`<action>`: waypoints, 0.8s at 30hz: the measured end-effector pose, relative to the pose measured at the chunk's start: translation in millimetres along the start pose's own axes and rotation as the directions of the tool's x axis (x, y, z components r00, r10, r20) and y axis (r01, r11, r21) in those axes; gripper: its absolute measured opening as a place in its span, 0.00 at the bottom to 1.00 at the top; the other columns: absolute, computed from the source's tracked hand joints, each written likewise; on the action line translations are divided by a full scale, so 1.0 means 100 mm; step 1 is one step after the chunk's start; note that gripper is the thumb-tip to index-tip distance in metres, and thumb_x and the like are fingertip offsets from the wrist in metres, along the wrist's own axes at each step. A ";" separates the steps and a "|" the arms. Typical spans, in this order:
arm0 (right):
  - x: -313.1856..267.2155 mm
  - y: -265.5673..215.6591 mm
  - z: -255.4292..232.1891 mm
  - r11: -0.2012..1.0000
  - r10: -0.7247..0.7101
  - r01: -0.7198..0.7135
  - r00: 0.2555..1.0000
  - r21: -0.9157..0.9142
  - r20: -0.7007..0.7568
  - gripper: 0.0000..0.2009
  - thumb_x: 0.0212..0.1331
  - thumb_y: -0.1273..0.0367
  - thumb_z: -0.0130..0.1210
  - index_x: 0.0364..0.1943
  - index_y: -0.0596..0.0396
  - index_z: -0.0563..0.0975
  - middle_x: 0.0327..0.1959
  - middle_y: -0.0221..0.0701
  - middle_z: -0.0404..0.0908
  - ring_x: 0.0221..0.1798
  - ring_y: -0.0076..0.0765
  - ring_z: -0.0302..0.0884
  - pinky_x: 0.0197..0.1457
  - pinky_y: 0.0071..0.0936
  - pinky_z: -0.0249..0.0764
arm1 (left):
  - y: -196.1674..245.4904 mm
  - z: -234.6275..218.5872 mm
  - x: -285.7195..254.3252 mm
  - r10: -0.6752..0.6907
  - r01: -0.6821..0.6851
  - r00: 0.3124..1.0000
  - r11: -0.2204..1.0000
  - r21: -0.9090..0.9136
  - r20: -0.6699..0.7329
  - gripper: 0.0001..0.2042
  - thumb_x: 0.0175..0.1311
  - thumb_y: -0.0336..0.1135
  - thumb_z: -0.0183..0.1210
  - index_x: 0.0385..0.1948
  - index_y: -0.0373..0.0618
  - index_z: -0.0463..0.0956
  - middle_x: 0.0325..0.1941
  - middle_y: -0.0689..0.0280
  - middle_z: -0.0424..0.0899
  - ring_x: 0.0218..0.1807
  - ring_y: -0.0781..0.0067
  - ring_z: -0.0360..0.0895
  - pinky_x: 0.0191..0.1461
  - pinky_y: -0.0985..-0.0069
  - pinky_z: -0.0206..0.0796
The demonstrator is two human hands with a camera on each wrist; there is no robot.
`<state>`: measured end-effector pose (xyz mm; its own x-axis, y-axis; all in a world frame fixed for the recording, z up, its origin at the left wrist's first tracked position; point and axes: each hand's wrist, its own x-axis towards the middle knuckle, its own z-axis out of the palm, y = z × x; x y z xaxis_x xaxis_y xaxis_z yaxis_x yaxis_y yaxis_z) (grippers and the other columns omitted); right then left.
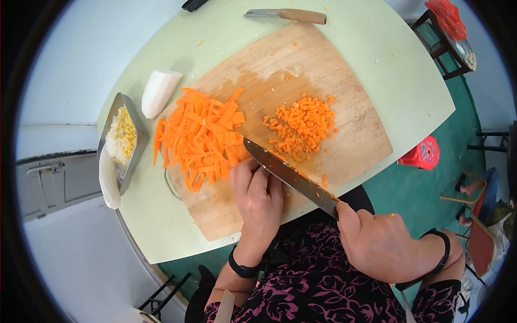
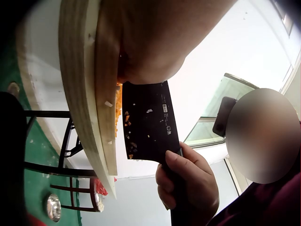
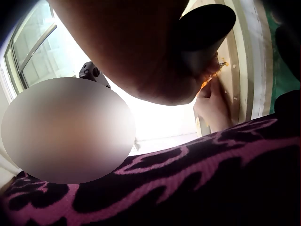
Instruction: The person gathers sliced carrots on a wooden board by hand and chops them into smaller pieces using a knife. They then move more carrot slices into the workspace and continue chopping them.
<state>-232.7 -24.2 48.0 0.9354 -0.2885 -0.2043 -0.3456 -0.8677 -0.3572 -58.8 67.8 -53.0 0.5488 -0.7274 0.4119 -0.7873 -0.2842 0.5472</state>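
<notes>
My right hand [image 1: 377, 242] grips the dark handle of a cleaver [image 1: 291, 180], its wide dark blade flecked with carrot bits. The blade slants over the wooden cutting board [image 1: 350, 124], passing right beside the knuckles of my left hand [image 1: 257, 196]. With curled fingers, the left hand holds carrot strips down at the board's near side; orange carrot [image 3: 207, 83] shows at its fingertips in the right wrist view. A heap of carrot strips [image 1: 202, 134] lies left of the blade, and a pile of diced carrot [image 1: 304, 124] lies beyond it. In the left wrist view the cleaver [image 2: 148, 120] stands on edge.
A peeled white radish piece [image 1: 160, 92] stands on the pale green table [image 1: 412, 81] beside the board. At the left, a metal tray [image 1: 137, 142] holds chopped white and yellow bits, with another white piece [image 1: 109, 180] leaning on it. A wooden-handled peeler [image 1: 301, 15] lies at the far edge.
</notes>
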 end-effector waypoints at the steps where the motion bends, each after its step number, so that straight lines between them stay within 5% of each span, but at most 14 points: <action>1: 0.02 0.01 0.00 1.000 -0.002 0.002 1.000 0.018 0.005 0.13 0.50 0.72 0.51 0.40 0.65 0.72 0.12 0.29 0.68 0.11 0.28 0.71 0.12 0.25 0.66 | 0.00 0.00 0.00 -0.009 0.009 1.000 1.000 -0.004 0.002 0.09 0.42 0.15 0.61 0.28 0.32 0.76 0.35 0.57 0.74 0.38 0.57 0.70 0.41 0.68 0.64; 6: 0.25 0.07 0.01 0.991 0.000 -0.008 0.998 0.135 0.062 0.08 0.48 0.72 0.52 0.32 0.61 0.68 0.11 0.32 0.70 0.11 0.34 0.71 0.13 0.28 0.67 | 0.00 -0.01 0.01 -0.005 0.005 1.000 1.000 -0.022 0.005 0.09 0.44 0.17 0.63 0.29 0.33 0.77 0.35 0.57 0.74 0.38 0.58 0.70 0.41 0.69 0.64; 12: 0.28 0.17 -0.01 0.981 0.041 -0.032 0.998 0.191 -0.046 0.06 0.53 0.73 0.51 0.28 0.57 0.66 0.11 0.32 0.70 0.11 0.36 0.71 0.13 0.32 0.66 | 0.01 0.00 0.03 0.012 -0.011 0.999 1.000 0.017 -0.052 0.06 0.49 0.18 0.61 0.30 0.34 0.79 0.33 0.60 0.76 0.35 0.62 0.71 0.37 0.74 0.64; 16: 0.16 0.09 -0.10 0.985 0.023 -0.019 0.999 0.169 -0.025 0.08 0.55 0.70 0.52 0.27 0.56 0.65 0.10 0.31 0.68 0.10 0.36 0.69 0.12 0.32 0.64 | 0.00 0.00 0.03 -0.056 0.052 0.996 0.997 -0.052 -0.064 0.05 0.49 0.18 0.61 0.28 0.34 0.77 0.31 0.61 0.75 0.32 0.64 0.70 0.34 0.75 0.63; 19: 0.09 0.03 -0.03 0.988 0.012 -0.004 0.999 0.156 -0.052 0.08 0.54 0.70 0.54 0.27 0.55 0.66 0.10 0.30 0.66 0.09 0.35 0.68 0.11 0.32 0.64 | 0.03 -0.04 0.02 -0.113 0.113 0.994 0.991 -0.070 0.002 0.07 0.47 0.18 0.63 0.28 0.35 0.76 0.33 0.58 0.76 0.37 0.57 0.71 0.40 0.69 0.65; 24: 0.07 -0.02 0.01 0.995 0.038 -0.032 0.998 0.093 -0.056 0.06 0.51 0.72 0.53 0.27 0.56 0.67 0.10 0.29 0.67 0.09 0.34 0.68 0.11 0.30 0.64 | 0.02 -0.04 0.02 -0.082 0.082 0.997 0.995 -0.056 0.002 0.07 0.45 0.17 0.62 0.27 0.35 0.75 0.33 0.58 0.76 0.37 0.57 0.71 0.40 0.69 0.65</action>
<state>-225.7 -23.7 46.2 0.9244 -0.3431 -0.1666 -0.3812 -0.8163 -0.4339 -58.5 68.6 -48.2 0.6111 -0.7031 0.3637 -0.7223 -0.3073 0.6195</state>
